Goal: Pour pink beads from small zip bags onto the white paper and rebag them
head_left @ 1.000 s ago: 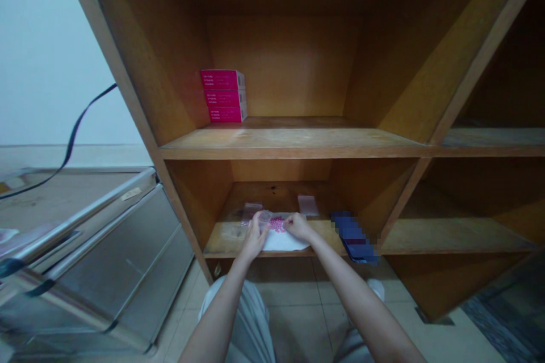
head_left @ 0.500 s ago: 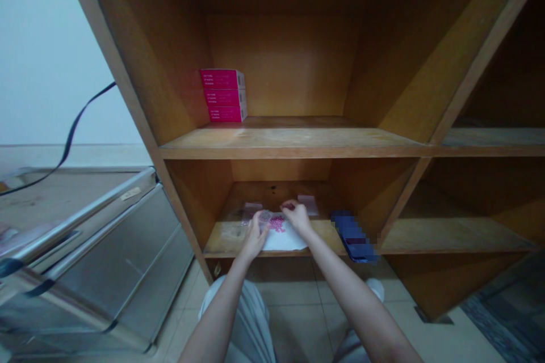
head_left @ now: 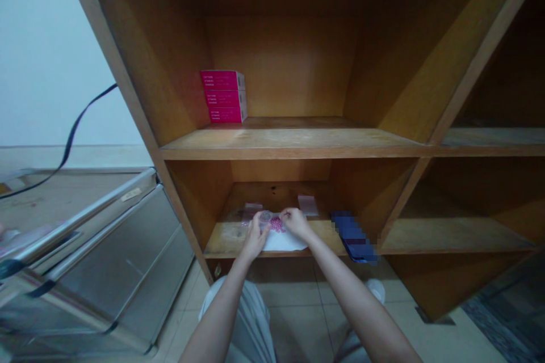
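Pink beads [head_left: 277, 224] lay on white paper [head_left: 283, 242] on the wooden shelf [head_left: 225, 245]; the left hand [head_left: 254, 238] gripped a clear round piece [head_left: 265, 216], the right hand [head_left: 296, 223] close beside it, its grip unclear.

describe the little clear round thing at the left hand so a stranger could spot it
In the wooden shelf unit, find the lower compartment. On a white sheet there, beside pink beads, the left hand touches a small clear round piece; it is the only round see-through thing, unlike the flat packets behind.
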A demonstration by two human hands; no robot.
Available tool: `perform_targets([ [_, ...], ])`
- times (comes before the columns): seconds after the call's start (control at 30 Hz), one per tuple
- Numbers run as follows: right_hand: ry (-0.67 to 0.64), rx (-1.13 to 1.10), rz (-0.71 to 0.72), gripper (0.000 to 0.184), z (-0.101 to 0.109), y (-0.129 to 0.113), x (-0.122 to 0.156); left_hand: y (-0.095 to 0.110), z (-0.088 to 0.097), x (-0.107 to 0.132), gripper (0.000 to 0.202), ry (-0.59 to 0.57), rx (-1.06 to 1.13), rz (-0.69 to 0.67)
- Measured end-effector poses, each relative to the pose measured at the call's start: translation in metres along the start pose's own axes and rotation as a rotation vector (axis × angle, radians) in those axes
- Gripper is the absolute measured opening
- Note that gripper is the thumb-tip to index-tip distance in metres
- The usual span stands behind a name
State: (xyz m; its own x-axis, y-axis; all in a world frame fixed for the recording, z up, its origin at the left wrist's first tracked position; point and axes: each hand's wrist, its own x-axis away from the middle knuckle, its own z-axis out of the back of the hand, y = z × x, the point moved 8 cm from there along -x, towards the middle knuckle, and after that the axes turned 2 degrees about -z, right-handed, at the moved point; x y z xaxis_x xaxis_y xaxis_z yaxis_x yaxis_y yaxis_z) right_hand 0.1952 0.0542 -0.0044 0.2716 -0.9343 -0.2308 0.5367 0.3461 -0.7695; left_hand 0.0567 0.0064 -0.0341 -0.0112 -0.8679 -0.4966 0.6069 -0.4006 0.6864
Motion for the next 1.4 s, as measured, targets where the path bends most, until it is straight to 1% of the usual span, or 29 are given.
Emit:
perform_targets([
  [0.1,-0.145,0.204,-0.021,0.02,-0.012,0.019,0.005,0.0,0.0,0.0,0.045,-0.001,-0.009,0.002],
  [0.17,-0.193,0.297,-0.026,0.018,-0.018,0.028,0.007,-0.001,0.0,0.0,0.045,-0.003,-0.014,0.004],
  [0.27,-0.191,0.352,-0.023,0.017,-0.022,0.034,0.009,-0.001,0.0,-0.001,0.045,-0.002,-0.017,0.006],
  [0.4,-0.161,0.335,-0.047,0.017,-0.019,0.035,0.008,-0.003,0.0,0.0,0.046,0.006,-0.016,0.012],
  [0.5,-0.073,0.241,-0.054,0.017,-0.007,0.026,0.005,-0.004,0.0,0.0,0.046,0.003,-0.009,0.017],
  [0.63,0.124,-0.01,0.005,0.014,0.014,-0.001,-0.004,0.001,0.0,0.0,0.044,-0.006,-0.001,-0.007],
  [0.7,0.174,-0.117,0.028,0.016,0.017,-0.013,-0.007,0.003,0.0,-0.001,0.043,-0.011,0.001,-0.014],
  [0.77,0.155,-0.162,0.048,0.018,0.012,-0.025,-0.009,0.005,0.001,-0.001,0.043,-0.007,0.002,-0.017],
  [0.83,0.097,-0.163,0.074,0.022,0.005,-0.034,-0.009,0.006,0.002,-0.001,0.043,0.004,0.003,-0.019],
  [0.9,0.06,-0.142,0.092,0.03,0.0,-0.038,-0.007,0.005,0.002,0.0,0.042,0.009,0.005,-0.015],
  [0.93,0.062,-0.128,0.091,0.032,0.0,-0.038,-0.006,0.005,0.002,0.0,0.043,0.008,0.005,-0.012],
  [1.0,0.091,-0.101,0.067,0.03,0.003,-0.031,-0.004,0.004,0.001,0.0,0.043,0.002,0.006,-0.006],
  [1.1,0.099,-0.007,-0.025,0.02,0.004,-0.008,-0.001,0.003,0.001,0.0,0.044,-0.009,0.012,0.001],
  [1.17,0.059,0.123,-0.083,0.017,-0.001,0.009,0.001,0.002,0.001,0.0,0.044,-0.015,0.015,0.01],
  [1.27,-0.045,0.283,-0.121,0.014,-0.013,0.029,0.006,0.002,0.0,0.0,0.044,-0.028,0.017,0.019],
  [1.33,-0.104,0.322,-0.126,0.011,-0.019,0.036,0.009,0.002,0.0,0.0,0.044,-0.03,0.017,0.025],
  [1.4,-0.133,0.326,-0.123,0.01,-0.023,0.038,0.011,0.003,0.001,0.0,0.044,-0.027,0.016,0.025],
])
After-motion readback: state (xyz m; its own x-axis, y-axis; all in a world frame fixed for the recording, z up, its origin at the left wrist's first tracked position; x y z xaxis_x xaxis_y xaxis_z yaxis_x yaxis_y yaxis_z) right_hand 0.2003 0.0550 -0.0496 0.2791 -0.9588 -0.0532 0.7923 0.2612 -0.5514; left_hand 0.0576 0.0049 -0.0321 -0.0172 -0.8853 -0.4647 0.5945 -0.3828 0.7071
